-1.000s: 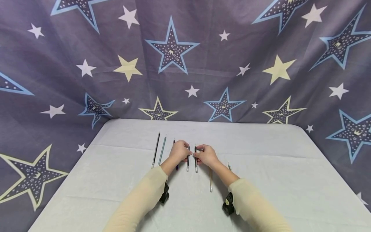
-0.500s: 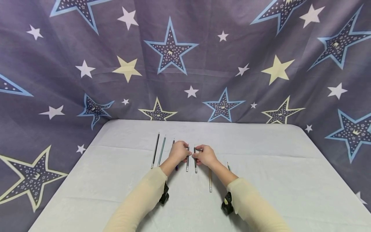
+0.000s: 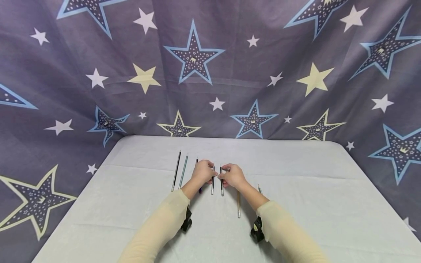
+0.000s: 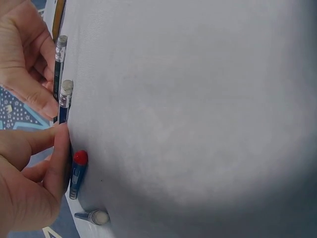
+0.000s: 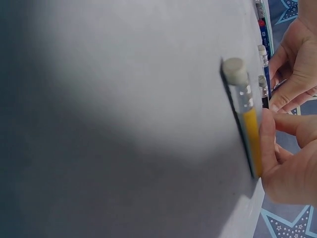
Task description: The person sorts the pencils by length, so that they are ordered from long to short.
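Mid-table in the head view, two dark eraser-tipped pencils lie side by side with a narrow gap between them. My left hand (image 3: 203, 171) pinches the left pencil (image 3: 212, 188) between thumb and fingers. The right pencil (image 3: 222, 188) is pinched the same way by my right hand (image 3: 232, 176). Both eraser ends point toward me. Under my left hand runs a blue pen-like stick with a red end (image 4: 78, 171), mostly hidden from the head view. Beside my right hand is a yellow pencil (image 5: 251, 139), its far part covered by the hand and forearm.
Left of my hands lie a black pencil (image 3: 176, 171) and a teal pencil (image 3: 184, 168), roughly parallel. A green pencil tip (image 3: 260, 188) shows past my right forearm. The white-covered table (image 3: 329, 204) ends at a star-patterned curtain (image 3: 223, 80).
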{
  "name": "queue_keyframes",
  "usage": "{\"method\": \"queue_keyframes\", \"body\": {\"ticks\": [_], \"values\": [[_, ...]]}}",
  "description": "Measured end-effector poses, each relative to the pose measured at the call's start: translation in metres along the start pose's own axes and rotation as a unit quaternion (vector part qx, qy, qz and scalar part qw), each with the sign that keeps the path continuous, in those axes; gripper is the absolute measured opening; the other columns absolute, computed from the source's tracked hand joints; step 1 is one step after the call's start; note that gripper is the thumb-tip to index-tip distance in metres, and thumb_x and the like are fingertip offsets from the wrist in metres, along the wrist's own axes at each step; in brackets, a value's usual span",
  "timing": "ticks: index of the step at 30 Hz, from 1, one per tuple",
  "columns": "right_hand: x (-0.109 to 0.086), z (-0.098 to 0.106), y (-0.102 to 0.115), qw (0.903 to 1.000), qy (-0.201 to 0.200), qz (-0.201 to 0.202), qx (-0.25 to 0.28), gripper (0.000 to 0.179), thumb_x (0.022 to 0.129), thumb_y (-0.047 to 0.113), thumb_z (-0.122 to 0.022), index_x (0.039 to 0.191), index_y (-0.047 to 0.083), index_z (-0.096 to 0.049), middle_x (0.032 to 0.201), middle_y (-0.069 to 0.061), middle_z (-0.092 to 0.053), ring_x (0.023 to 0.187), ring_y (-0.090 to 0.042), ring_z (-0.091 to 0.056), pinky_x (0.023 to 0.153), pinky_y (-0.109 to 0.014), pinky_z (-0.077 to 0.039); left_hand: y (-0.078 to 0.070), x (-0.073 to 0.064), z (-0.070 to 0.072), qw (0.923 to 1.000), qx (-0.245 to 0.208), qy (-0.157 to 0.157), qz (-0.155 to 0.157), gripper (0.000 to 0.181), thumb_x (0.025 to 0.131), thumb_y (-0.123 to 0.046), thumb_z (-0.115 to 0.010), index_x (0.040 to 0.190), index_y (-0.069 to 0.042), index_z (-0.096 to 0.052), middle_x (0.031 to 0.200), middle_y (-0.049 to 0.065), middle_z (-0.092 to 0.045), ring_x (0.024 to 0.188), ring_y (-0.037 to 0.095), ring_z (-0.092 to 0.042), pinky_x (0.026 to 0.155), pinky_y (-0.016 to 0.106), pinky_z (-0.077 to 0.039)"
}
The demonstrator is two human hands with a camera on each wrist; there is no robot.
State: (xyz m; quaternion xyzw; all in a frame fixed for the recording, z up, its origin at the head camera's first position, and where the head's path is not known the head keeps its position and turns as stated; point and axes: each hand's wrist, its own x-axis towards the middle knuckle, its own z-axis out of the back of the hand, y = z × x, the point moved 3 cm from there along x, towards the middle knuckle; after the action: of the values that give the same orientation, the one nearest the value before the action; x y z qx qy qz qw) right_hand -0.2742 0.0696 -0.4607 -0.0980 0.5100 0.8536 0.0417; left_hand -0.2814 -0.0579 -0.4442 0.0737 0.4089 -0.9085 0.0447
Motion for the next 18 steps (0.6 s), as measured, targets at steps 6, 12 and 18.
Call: {"method": "queue_keyframes", "body": {"ticks": [6, 12, 18], "values": [[0.0012, 0.0004, 0.0003, 1.0, 0.002, 0.007, 0.002, 0.038, 0.083, 0.006, -0.068, 0.119, -0.002, -0.056, 0.074, -0.01, -0.06, 0.05, -0.011, -0.058, 0.049, -0.024, -0.058, -0.0003, 0.0001, 0.0006, 1.0, -0.005, 0.0, 0.003, 0.04, 0.078, -0.006, -0.073, 0.115, 0.0, -0.061, 0.101, 0.014, -0.063, 0.049, 0.011, -0.058, 0.045, 0.021, -0.055], [0.0031, 0.0012, 0.0003, 0.9999, 0.004, 0.009, -0.007, 0.039, 0.084, 0.007, -0.067, 0.119, -0.003, -0.055, 0.074, -0.011, -0.061, 0.045, -0.01, -0.058, 0.048, -0.025, -0.057, 0.0001, 0.0013, -0.0003, 1.0, 0.002, -0.001, 0.0, 0.041, 0.077, -0.006, -0.073, 0.115, 0.001, -0.061, 0.105, 0.015, -0.063, 0.049, 0.01, -0.058, 0.044, 0.02, -0.054], [0.0047, 0.0013, 0.0011, 0.9999, 0.006, 0.006, -0.011, 0.038, 0.084, 0.007, -0.067, 0.119, -0.004, -0.055, 0.075, -0.012, -0.063, 0.045, -0.01, -0.058, 0.048, -0.025, -0.057, 0.0001, 0.0009, -0.0013, 0.9999, 0.012, -0.001, -0.002, 0.04, 0.078, -0.006, -0.073, 0.115, 0.0, -0.06, 0.111, 0.016, -0.062, 0.049, 0.011, -0.059, 0.044, 0.02, -0.054]]}}
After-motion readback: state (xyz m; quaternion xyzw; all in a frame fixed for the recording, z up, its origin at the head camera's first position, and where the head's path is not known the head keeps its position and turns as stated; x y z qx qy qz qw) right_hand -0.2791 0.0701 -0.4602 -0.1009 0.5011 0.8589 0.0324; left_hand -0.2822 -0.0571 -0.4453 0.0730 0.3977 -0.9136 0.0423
